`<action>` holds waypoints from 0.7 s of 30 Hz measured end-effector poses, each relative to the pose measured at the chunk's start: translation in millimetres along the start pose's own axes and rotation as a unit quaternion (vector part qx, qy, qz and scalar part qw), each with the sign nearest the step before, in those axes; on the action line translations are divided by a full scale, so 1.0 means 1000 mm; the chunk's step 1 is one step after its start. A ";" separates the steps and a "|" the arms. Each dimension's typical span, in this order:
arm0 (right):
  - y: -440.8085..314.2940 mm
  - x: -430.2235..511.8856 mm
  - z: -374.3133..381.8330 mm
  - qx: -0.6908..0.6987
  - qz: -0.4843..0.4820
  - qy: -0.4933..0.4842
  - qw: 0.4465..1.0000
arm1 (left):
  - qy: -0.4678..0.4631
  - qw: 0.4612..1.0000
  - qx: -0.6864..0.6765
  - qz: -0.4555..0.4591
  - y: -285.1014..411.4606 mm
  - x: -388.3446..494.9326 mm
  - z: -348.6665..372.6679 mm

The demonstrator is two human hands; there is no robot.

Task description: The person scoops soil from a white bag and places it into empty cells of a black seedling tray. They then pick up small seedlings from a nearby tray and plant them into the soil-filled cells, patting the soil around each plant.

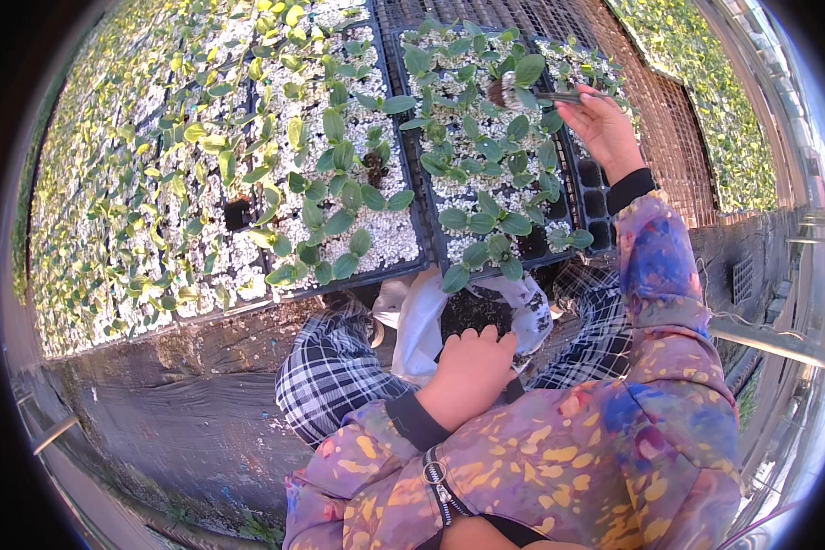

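My right hand (601,127) holds a slim dark handled tool (564,97) above a black seedling tray (430,206). At the tool's far end is a seedling (528,72) with broad green leaves, its plug of dark and white growing medium (506,93) exposed. My left hand (473,371) is bent over the near side of a white bag (412,330) of dark soil (478,311). Its fingertips are at the bag's opening, and whether they hold anything is hidden. The bag sits between my knees, just below the tray's near edge.
More seedling trays (416,265) topped with white granules spread left. Dark bare cells (595,203) show at the right tray. A metal mesh bench (674,130) lies beyond, with further seedlings (718,82). A metal pipe (784,344) runs at the right.
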State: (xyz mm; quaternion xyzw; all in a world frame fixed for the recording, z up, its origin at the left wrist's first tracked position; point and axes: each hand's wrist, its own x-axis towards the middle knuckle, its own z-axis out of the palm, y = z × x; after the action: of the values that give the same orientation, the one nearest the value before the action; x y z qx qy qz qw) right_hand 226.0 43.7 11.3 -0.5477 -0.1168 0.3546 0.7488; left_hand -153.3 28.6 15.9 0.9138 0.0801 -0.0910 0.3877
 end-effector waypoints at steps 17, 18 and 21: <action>-0.007 0.118 -0.068 -0.164 0.012 0.034 0.986 | -0.050 0.999 -0.013 -0.007 0.004 0.048 0.012; -0.008 0.123 -0.058 -0.197 0.005 0.028 0.980 | -0.050 0.999 -0.016 -0.010 0.004 0.048 0.012; -0.004 0.138 -0.034 -0.330 0.001 0.007 0.944 | -0.046 0.999 -0.014 -0.010 0.004 0.052 0.014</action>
State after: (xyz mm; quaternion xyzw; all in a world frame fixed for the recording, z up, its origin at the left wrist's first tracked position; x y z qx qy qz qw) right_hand 345.8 109.0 -27.4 -0.7665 -0.2212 0.2928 0.5270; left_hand -103.7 19.1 -2.6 0.9023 0.0724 -0.1360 0.4026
